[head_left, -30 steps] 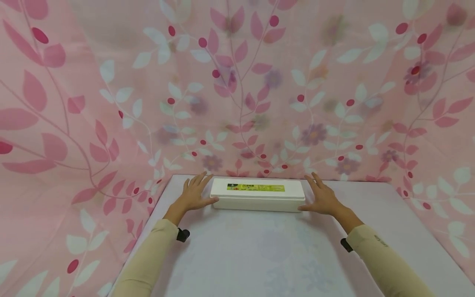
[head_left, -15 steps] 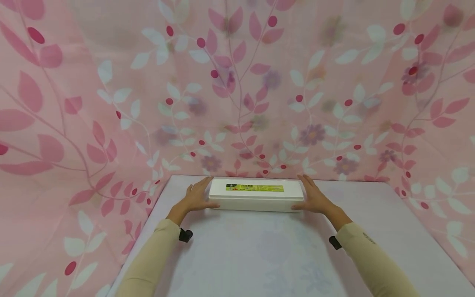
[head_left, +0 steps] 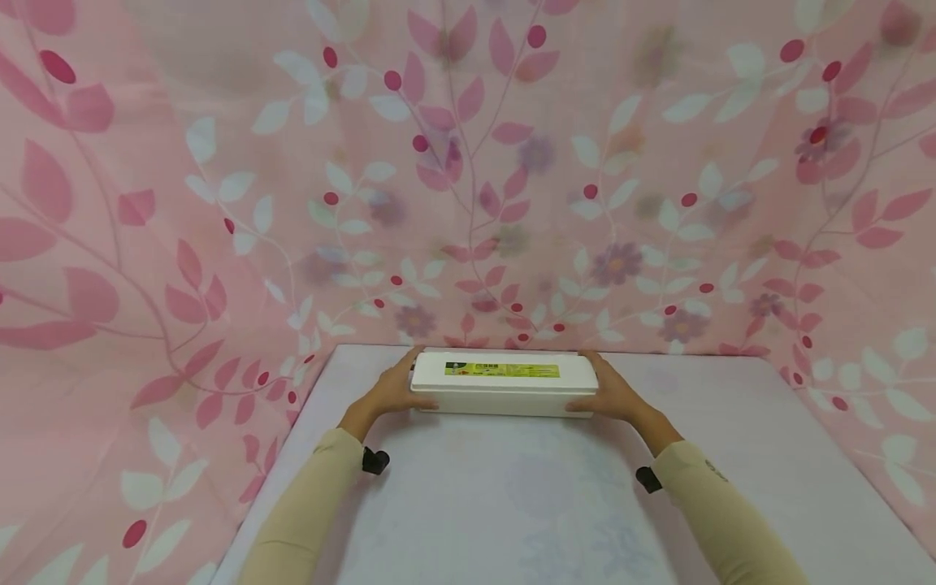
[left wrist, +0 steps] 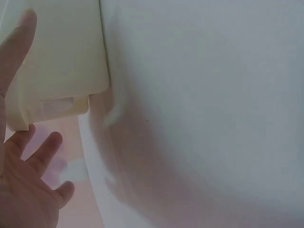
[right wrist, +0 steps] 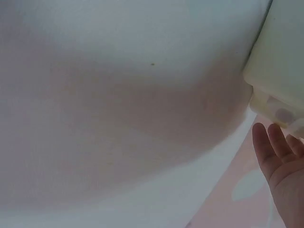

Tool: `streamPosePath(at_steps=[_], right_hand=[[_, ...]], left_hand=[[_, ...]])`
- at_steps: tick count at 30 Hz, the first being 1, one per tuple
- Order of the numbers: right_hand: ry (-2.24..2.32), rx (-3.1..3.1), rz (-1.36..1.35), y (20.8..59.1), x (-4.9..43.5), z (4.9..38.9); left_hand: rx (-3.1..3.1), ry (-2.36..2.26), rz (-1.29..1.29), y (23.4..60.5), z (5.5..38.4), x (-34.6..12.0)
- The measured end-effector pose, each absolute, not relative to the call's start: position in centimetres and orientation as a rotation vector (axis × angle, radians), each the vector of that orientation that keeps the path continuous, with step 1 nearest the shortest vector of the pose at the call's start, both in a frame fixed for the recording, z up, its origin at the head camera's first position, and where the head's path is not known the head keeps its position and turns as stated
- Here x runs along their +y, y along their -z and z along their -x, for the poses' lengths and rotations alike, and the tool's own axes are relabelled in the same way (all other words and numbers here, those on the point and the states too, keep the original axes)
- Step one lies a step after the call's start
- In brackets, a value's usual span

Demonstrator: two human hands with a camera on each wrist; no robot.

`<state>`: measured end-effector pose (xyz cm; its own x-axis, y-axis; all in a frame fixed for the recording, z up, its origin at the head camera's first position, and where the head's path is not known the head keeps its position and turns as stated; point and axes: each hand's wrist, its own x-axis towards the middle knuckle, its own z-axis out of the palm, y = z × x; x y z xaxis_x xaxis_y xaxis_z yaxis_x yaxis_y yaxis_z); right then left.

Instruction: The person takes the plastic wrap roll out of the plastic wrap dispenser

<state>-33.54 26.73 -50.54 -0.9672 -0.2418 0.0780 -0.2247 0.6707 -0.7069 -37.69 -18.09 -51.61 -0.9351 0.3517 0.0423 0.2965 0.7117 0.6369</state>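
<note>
A long white lidded box (head_left: 504, 403) lies on the far part of the table, with a yellow-green label (head_left: 502, 370) on its lid. My left hand (head_left: 391, 390) is at its left end, thumb along the front face. At the opposite end is my right hand (head_left: 616, 395), its thumb likewise across the front. In the left wrist view, the left hand (left wrist: 23, 180) has spread, relaxed fingers, one fingertip at the box's (left wrist: 66, 52) edge. The right wrist view shows the right hand's (right wrist: 287, 175) nearly straight fingers beside the box (right wrist: 282, 52); its thumb is out of that view.
A white cloth with faint prints covers the table (head_left: 504, 496). Pink curtains (head_left: 468, 179) with leaves and flowers hang on the left, right and far side, close behind the box. Small black wrist devices (head_left: 376, 461) show under both sleeves.
Both hands have moved inward onto the ends of the box, the right one farther to the left. The thumbs now reach over the front face. The box has stayed about where it was.
</note>
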Motion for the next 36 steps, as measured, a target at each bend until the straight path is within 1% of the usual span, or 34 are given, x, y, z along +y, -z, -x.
streamPosePath(at_steps=[3, 10, 18, 28, 36], right_hand=[[1.232, 2.825, 0.381, 50.72, 26.81, 33.73], [1.246, 2.772, 0.318, 50.61, 26.93, 33.85], [1.317, 2.708, 0.310, 50.40, 26.53, 33.55], [1.433, 2.593, 0.365, 49.90, 26.60, 33.49], [1.440, 2.586, 0.352, 50.73, 26.50, 33.66]], left_hand=[[2.764, -1.163, -0.505, 51.58, 37.61, -17.81], [2.679, -1.294, -0.557, 51.60, 37.95, -17.42], [2.638, -1.321, -0.551, 51.77, 38.25, -17.50], [2.649, -1.276, -0.460, 51.57, 38.44, -17.32], [2.639, -1.296, -0.437, 51.63, 38.06, -17.48]])
